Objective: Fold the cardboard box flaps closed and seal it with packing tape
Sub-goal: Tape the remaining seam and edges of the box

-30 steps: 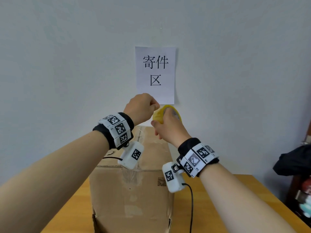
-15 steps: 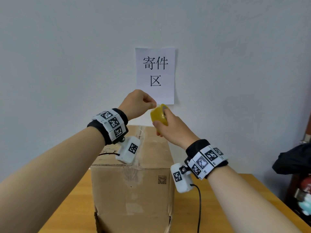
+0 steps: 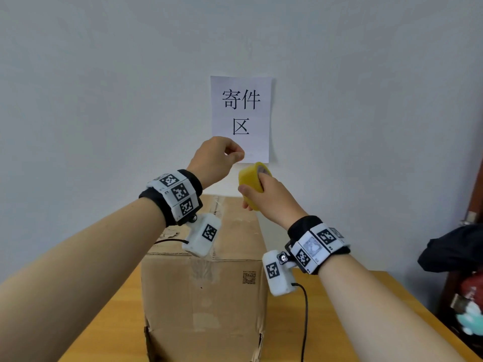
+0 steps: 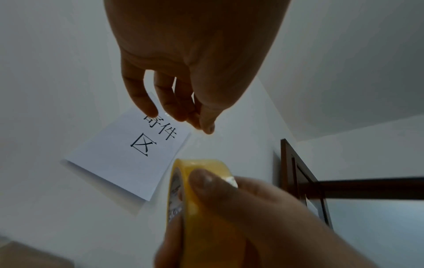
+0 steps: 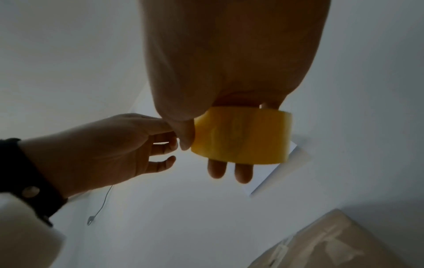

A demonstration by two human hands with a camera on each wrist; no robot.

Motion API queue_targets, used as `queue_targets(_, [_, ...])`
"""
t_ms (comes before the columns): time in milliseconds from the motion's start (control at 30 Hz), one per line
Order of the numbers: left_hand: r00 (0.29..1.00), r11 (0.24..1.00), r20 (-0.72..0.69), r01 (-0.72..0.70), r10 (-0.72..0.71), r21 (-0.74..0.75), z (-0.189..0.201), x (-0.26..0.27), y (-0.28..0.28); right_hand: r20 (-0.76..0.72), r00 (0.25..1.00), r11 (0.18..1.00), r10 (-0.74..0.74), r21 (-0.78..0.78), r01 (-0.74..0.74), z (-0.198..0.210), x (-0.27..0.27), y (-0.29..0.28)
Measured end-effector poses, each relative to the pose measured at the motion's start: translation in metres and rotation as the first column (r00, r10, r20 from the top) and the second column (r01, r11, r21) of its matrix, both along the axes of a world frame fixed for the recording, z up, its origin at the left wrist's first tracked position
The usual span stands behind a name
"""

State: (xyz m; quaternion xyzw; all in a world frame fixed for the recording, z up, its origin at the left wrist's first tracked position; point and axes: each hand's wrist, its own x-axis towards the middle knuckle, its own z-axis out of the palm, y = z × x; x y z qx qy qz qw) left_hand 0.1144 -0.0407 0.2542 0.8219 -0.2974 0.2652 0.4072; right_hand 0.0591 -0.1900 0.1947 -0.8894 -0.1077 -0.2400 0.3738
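A closed cardboard box [image 3: 203, 296] stands on the wooden table [image 3: 352, 322], with old tape traces along its top seam [image 5: 321, 244]. Above its far right corner my right hand [image 3: 257, 188] grips a yellow roll of packing tape [image 3: 249, 176], thumb on the outer face [image 4: 206, 183] and fingers through the core [image 5: 229, 168]. Just up and left of the roll, my left hand [image 3: 239, 154] pinches thumb and fingertips [image 4: 203, 125] together on the clear tape end. The strip itself is barely visible. Both hands hover in the air over the box.
A white paper sign [image 3: 240, 118] with black characters hangs on the wall right behind the hands. A dark bag [image 3: 452, 246] and other items sit at the right edge. A dark wooden frame [image 4: 298, 172] stands to the right. A thin cable [image 3: 304, 309] hangs from my right wrist.
My left hand has drawn up and away from the roll, and a small gap has opened between them. My right hand has turned the roll and lowered slightly.
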Motion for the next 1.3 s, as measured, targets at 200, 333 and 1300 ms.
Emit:
queue_targets(200, [0.998, 0.999, 0.06, -0.025, 0.027, -0.033, 0.01, -0.001, 0.004, -0.018, 1.0, 0.993, -0.006, -0.116, 0.003, -0.005, 0.0, 0.001])
queue_targets(333, [0.988, 0.995, 0.124, -0.095, 0.092, 0.021, 0.011, -0.007, 0.003, 0.032, 0.995, 0.986, -0.096, -0.136, 0.1, 0.004, -0.005, 0.006])
queue_targets(1300, [0.996, 0.987, 0.041, -0.075, 0.081, -0.14, 0.035, -0.039, 0.057, -0.067, 0.981, 0.94, -0.181, -0.305, 0.153, -0.007, -0.019, -0.012])
